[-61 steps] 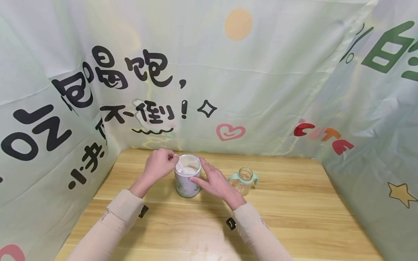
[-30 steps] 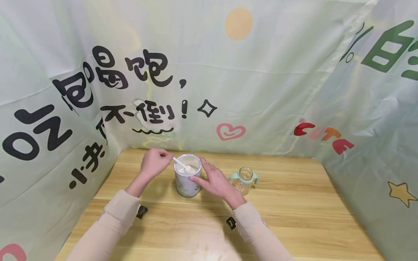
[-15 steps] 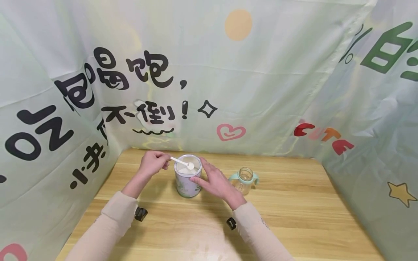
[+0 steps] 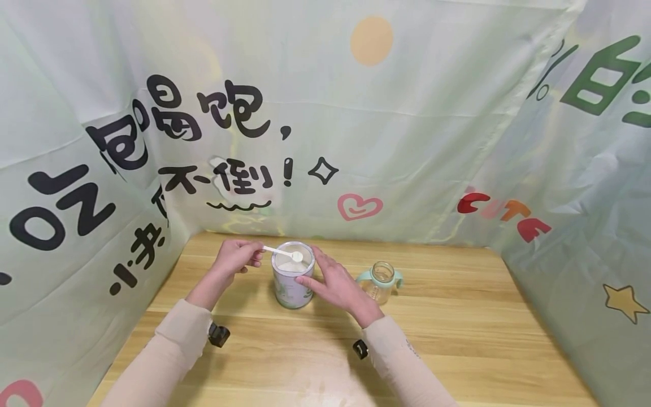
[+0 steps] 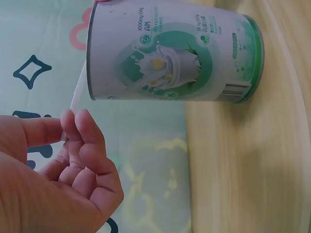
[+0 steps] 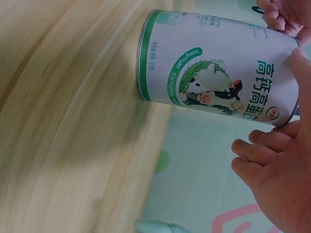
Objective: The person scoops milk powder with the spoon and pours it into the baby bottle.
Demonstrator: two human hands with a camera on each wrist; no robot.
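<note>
My left hand [image 4: 235,259] pinches the end of a white measuring scoop's [image 4: 278,252] long handle between thumb and fingers. The scoop's bowl, with pale powder in it, is over the mouth of an open milk powder can [image 4: 293,293]. White powder [image 4: 291,266] shows inside the can. My right hand [image 4: 333,280] holds the can at its upper right, the thumb on the front near the rim and the fingers round the far side. The can stands upright; its cow picture and green print show in the right wrist view.
To the right of the can stands a clear baby bottle [image 4: 378,285] without a lid, with mint green handles; my right wrist partly overlaps it. The wooden table [image 4: 458,339] is enclosed by printed cloth walls [image 4: 432,141].
My left hand has drawn back a little to the left, its handle end of the scoop lower. The scoop's bowl has risen out of the powder. The right hand and can have stayed put.
</note>
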